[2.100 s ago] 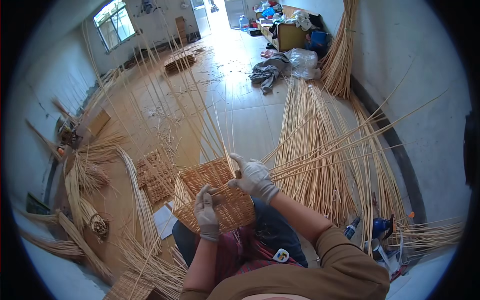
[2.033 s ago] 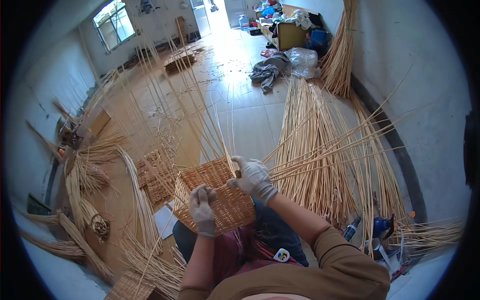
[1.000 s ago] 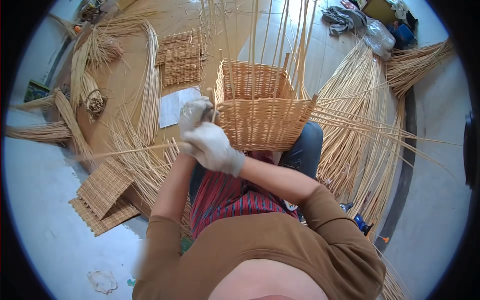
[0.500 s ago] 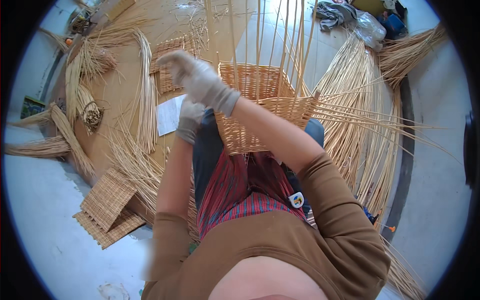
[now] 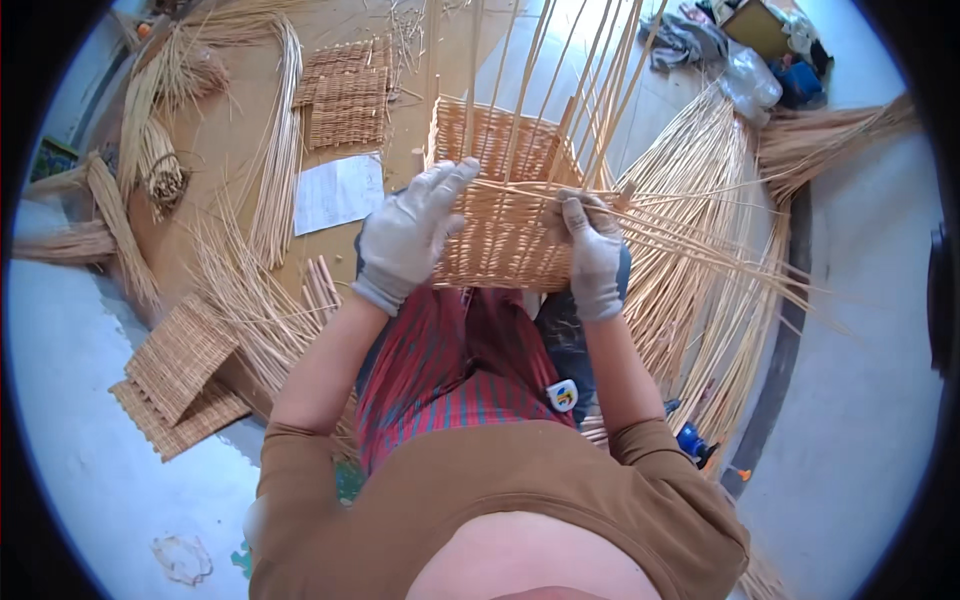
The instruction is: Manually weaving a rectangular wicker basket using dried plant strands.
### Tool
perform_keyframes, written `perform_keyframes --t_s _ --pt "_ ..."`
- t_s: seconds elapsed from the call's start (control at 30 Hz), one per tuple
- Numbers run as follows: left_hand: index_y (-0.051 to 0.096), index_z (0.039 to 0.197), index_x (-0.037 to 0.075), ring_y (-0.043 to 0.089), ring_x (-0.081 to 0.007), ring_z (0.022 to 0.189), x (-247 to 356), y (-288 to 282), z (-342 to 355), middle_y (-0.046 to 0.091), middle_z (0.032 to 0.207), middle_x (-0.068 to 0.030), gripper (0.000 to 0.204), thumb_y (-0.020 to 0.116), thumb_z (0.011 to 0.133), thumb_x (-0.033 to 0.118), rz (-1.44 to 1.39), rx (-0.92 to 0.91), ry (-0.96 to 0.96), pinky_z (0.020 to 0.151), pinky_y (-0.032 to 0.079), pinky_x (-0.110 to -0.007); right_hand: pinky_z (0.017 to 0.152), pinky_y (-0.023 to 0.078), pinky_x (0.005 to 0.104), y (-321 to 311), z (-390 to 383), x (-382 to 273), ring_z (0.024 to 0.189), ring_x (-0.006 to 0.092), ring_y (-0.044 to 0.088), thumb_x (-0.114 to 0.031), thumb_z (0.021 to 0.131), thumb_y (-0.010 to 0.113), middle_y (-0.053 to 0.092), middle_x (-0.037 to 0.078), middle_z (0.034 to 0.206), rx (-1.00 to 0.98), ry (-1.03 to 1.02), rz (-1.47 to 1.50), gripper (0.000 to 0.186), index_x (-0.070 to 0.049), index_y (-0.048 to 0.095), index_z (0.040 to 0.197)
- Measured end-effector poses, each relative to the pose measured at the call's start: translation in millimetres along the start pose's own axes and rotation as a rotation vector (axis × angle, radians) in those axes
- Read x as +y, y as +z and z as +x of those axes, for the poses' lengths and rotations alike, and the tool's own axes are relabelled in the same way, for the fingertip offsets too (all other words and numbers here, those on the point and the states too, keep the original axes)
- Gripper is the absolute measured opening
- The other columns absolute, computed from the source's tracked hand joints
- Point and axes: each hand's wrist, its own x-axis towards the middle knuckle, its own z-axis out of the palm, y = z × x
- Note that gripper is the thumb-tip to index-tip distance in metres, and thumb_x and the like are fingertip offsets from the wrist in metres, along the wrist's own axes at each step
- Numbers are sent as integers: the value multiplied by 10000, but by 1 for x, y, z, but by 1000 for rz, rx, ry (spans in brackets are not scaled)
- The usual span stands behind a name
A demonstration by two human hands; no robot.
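A wicker basket [image 5: 505,250] sits across the person's lap, with tall upright canes [image 5: 472,80] rising from its walls. The gloved left hand [image 5: 410,225] lies against its left near corner — fingers stretched out, thumb apart, fingertips by the rim and an upright. The gloved right hand [image 5: 594,250] is closed on the near rim toward the right corner, its fingers curled; whether it also pinches a strand, I cannot tell. Long canes [image 5: 700,252] trail off rightward from that corner, over a spread pile of cane [image 5: 690,200] on the floor. To the left lie a white sheet [image 5: 338,192] and, just beyond it, flat woven panels [image 5: 345,95] — two more panels [image 5: 180,365] overlap at lower left.
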Motion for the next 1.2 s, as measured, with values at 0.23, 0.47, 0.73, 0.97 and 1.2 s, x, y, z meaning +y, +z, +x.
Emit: perform_keyframes --t_s 0.23,0.47,0.73,0.97,1.2 --pt "425 1621 382 680 -353 918 19 29 -2 600 1357 -211 801 765 912 234 409 -73 -120 793 579 -472 941 570 363 100 80 -63 1090 194 694 -115 1063 601 689 127 1212 -65 -983 -735 238 -17 637 1276" --pt "532 1557 305 687 -319 999 33 33 21 623 1341 -145 694 743 902 218 308 86 -55 893 562 -436 920 557 314 5 15 -55 916 157 673 -97 1097 536 697 87 1019 244 -165 -293 154 -1 581 1208" --pt "392 1636 325 671 -295 953 84 88 44 541 1380 -166 780 684 922 208 334 -46 -152 911 548 -457 922 602 366 21 83 -99 995 204 691 -28 1023 597 677 136 1325 -72 -724 -327 462 -24 571 1484" --pt "509 1542 250 722 -249 872 73 87 52 662 1265 -148 645 733 943 168 -182 197 -220 763 575 -385 734 586 276 -80 -37 -54 777 134 705 -8 1054 519 734 135 1164 57 -434 -310 350 -6 609 1392" --pt "675 1305 44 640 -55 687 46 69 72 719 1068 -19 305 646 1008 -22 -1001 -163 -521 601 568 -229 584 576 262 9 68 -79 671 162 734 -323 1107 569 743 104 1001 -247 238 -883 418 -28 612 1400"
